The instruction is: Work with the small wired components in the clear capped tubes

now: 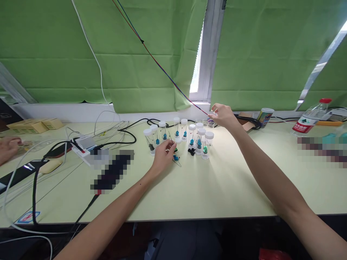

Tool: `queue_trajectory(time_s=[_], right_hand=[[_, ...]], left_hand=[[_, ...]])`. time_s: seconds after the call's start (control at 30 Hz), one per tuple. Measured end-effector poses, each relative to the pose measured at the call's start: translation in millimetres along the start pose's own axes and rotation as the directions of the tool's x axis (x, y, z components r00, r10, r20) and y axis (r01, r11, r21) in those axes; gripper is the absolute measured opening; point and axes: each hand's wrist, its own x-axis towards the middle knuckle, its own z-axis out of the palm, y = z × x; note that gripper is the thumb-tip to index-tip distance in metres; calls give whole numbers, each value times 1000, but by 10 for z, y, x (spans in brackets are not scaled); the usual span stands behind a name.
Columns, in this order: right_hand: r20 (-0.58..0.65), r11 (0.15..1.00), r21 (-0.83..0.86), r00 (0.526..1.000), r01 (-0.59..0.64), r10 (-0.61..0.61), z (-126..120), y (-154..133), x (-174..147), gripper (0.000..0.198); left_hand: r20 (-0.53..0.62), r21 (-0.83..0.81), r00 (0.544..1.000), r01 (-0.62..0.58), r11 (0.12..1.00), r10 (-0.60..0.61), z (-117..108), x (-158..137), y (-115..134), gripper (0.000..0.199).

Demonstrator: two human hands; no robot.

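Note:
My left hand (pixel 164 154) is low over the middle of the table, thumb and fingers pinched together. A thin dark strand (pixel 170 135) rises at its fingertips; what the pinch holds is too small to name. Beside those fingertips a small blue part (pixel 176 157) with thin wire leads lies on the table. Raised at the back, my right hand (pixel 223 115) is closed on the lower end of a red-and-blue wire (pixel 173 82) that slants down from above. Several clear, white-capped vials (pixel 201 141) with small blue, green or dark parts inside stand between my hands.
A small black object (pixel 191 151) lies before the vials. A power strip (pixel 86 146) and tangled cables occupy the left, where another person's hand (pixel 9 148) shows. A bottle with a red cap (pixel 311 117) and a printed can (pixel 265 117) stand right. Green curtains (pixel 151 72) hang behind.

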Motion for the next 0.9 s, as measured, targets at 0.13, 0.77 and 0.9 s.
queue_trajectory(time_s=[0.13,0.77,0.9], right_hand=[[160,997,-75,986,-37,49,61,101,45,46],[363,963,-268,928,22,79,70,52,5,22],[350,963,-270,933,19,80,131,118,15,21]], left_hand=[[9,-23,1000,18,1000,-18,0,-4,2,36],[-5,27,1000,-21,999,21,15,8,-53,33],[-5,28,1000,-26,999,26,9,7,-50,32]])
